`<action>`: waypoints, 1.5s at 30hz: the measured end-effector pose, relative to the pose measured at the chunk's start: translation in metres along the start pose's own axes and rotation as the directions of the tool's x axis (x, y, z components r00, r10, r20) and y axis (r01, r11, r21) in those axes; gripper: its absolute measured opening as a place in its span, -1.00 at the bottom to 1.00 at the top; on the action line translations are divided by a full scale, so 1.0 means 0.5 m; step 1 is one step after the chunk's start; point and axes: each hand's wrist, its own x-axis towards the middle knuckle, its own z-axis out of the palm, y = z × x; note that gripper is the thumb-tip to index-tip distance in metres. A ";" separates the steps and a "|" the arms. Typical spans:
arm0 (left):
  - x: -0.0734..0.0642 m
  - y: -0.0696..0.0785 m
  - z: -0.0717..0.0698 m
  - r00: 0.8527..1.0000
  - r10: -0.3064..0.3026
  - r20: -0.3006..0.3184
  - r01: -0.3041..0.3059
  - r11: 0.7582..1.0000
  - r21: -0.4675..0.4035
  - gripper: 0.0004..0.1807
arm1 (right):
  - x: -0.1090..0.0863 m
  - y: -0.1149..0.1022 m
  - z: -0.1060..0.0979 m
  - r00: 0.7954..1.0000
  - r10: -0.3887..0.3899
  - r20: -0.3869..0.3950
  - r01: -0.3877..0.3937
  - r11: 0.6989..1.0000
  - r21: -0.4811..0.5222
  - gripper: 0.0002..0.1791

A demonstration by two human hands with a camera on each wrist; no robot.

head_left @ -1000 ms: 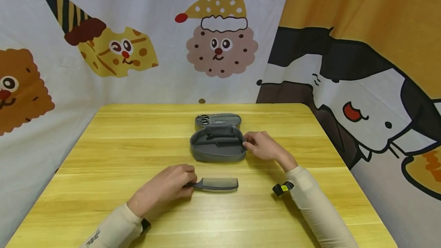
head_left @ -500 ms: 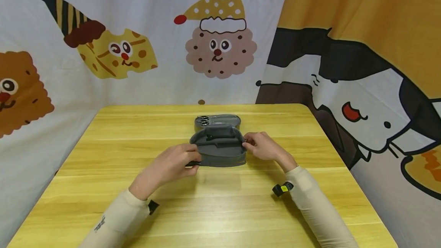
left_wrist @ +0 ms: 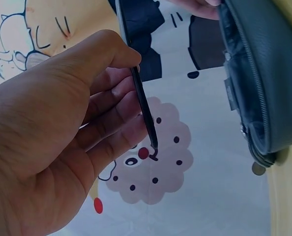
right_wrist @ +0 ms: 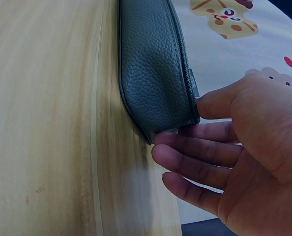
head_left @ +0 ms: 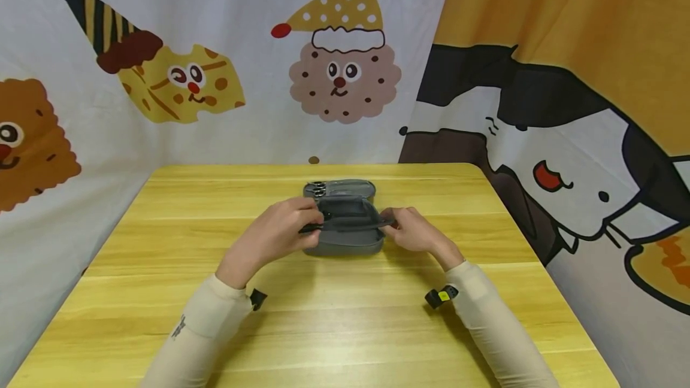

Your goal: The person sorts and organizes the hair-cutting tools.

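Head view: the case (head_left: 345,248) lies open, the right hand (head_left: 414,231) pinching its right end. Above the case, the left hand (head_left: 280,227) pinches the comb (head_left: 349,226) (packing and zipping seemingly remain); metal tools (head_left: 318,189) already sit in the case's flap (head_left: 356,187).

Fingers (left_wrist: 117,145) pinching thin black tool (left_wrist: 144,105), zippered case (left_wrist: 281,78) nearby, printed cloth (left_wrist: 219,196).

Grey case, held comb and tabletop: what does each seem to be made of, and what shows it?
Grey case: matte leather or imitation leather, from its pebbled grain and stitching. Comb: perhaps dark, smooth plastic, from its slim, even edge. Tabletop: wood or wood-effect laminate, lightly glossy, from its grain and reflection.
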 end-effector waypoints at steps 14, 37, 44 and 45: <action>0.026 0.010 -0.003 1.000 -0.006 -0.029 0.006 1.000 0.017 -0.91 | 0.000 0.001 0.006 0.998 -0.067 -0.009 0.067 0.998 -0.010 -0.80; 0.025 0.000 0.004 0.999 -0.043 -0.007 0.043 0.999 0.020 -0.90 | -0.010 -0.003 -0.023 0.995 0.029 -0.094 -0.028 1.000 0.015 -0.31; 0.026 -0.004 0.002 0.998 -0.066 0.022 0.065 0.998 0.025 -0.90 | -0.018 -0.009 -0.053 0.984 -0.042 -0.172 0.047 0.999 0.025 -0.35; 0.026 -0.004 0.001 0.997 -0.070 0.027 0.070 0.997 0.025 -0.90 | -0.020 -0.011 -0.057 0.980 -0.054 -0.190 0.061 0.998 0.029 -0.35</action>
